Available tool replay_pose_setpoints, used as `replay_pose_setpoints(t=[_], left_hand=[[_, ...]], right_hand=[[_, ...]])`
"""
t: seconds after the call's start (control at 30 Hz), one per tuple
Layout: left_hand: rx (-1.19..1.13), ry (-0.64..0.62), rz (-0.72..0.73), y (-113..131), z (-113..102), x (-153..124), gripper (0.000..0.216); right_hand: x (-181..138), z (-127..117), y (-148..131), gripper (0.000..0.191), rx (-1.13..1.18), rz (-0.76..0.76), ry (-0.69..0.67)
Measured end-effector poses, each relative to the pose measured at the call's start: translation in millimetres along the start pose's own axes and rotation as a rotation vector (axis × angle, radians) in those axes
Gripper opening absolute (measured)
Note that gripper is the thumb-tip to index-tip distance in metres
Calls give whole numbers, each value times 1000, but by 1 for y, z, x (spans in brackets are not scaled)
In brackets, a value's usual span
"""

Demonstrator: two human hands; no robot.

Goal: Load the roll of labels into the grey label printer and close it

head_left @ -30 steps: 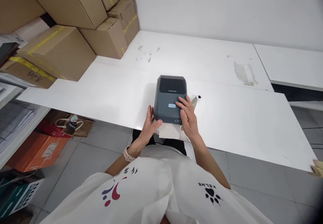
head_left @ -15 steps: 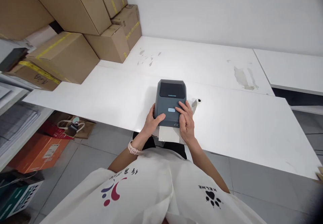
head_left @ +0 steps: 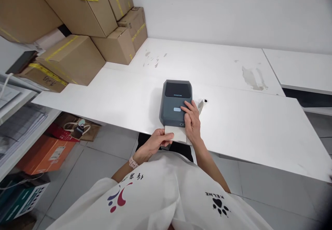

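A dark grey label printer (head_left: 174,101) sits near the front edge of the white table, with a small pale button on its lid. From its front side a white paper label strip (head_left: 178,133) sticks out over the table edge. My left hand (head_left: 158,140) pinches the left edge of this strip between thumb and fingers. Wrapped over the printer's right front corner is my right hand (head_left: 192,122), its fingers on the lid beside the button. Just right of the printer lies a small white roll (head_left: 204,102), partly hidden behind my right hand.
Cardboard boxes (head_left: 75,58) with yellow tape are stacked at the table's back left. A white wall (head_left: 228,12) stands behind the table (head_left: 246,129). On the floor at the left are an orange box (head_left: 46,154) and a paper bag (head_left: 90,133), beside shelves.
My left hand has left the printer's left side and come down to its front, where it now grips the paper strip. My right hand stays on the printer.
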State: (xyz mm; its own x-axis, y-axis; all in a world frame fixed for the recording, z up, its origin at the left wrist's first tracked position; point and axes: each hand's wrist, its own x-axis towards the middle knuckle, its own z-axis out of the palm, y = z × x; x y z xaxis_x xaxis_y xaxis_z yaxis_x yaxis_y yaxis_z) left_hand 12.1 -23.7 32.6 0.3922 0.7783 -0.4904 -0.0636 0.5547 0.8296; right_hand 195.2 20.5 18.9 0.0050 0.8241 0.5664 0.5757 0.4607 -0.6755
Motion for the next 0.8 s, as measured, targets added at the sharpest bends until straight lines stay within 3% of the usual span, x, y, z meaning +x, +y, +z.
replay_pose_setpoints(t=[0.13,0.43,0.53,0.67,0.73,0.8], left_hand=[[-3,-22,29,11,-1,-4,40],[10,-38,-34,-7,-7,-4,39],[51,-47,-33,-7,-9,-2,41],[116,-63,19,-8,-12,-4,43],[151,84,133,-7,-16,-7,47],[188,366,302,-4,-20,-9,44]], right_hand=[[3,-7,-3,36,-61,-19,-68],[10,-15,-7,27,-380,-165,-115],[9,-11,-4,25,-376,-173,-86],[1,-9,-2,30,-272,-67,-127],[-7,-10,-2,38,-180,3,-108],[-14,-12,-3,50,-79,75,-62]])
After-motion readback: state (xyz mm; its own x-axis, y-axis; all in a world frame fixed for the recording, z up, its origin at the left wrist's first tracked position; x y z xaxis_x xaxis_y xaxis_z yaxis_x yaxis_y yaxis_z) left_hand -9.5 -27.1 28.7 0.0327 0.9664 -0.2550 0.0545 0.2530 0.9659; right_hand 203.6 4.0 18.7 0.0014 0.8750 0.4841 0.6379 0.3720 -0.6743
